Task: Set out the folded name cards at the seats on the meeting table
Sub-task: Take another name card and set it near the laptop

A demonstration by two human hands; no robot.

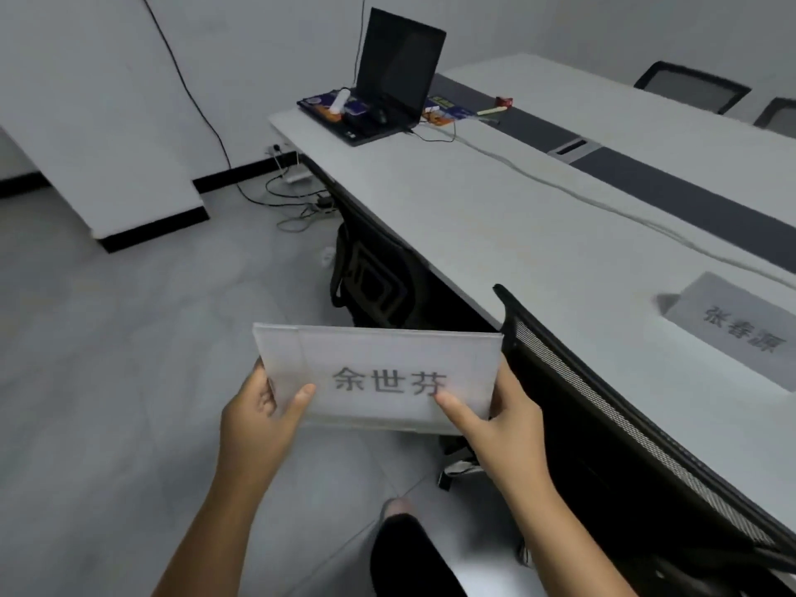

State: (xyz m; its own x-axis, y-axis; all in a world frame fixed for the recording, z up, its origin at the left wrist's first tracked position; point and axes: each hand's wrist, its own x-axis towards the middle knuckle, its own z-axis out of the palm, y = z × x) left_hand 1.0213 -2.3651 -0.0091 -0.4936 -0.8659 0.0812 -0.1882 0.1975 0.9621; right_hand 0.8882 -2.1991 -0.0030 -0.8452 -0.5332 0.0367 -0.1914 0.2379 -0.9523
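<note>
White walls (86, 58) with black skirting, grey tiled floor (107, 359), long white table (495, 200), black mesh chairs (624, 424).

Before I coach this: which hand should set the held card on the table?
Right, probably. The right hand holds the name card on the side nearer the meeting table, which lies to the person's right. The left hand would have to cross over.

Both hands (254, 407) (508, 417) hold a seemingly folded name card (379, 377).
</note>
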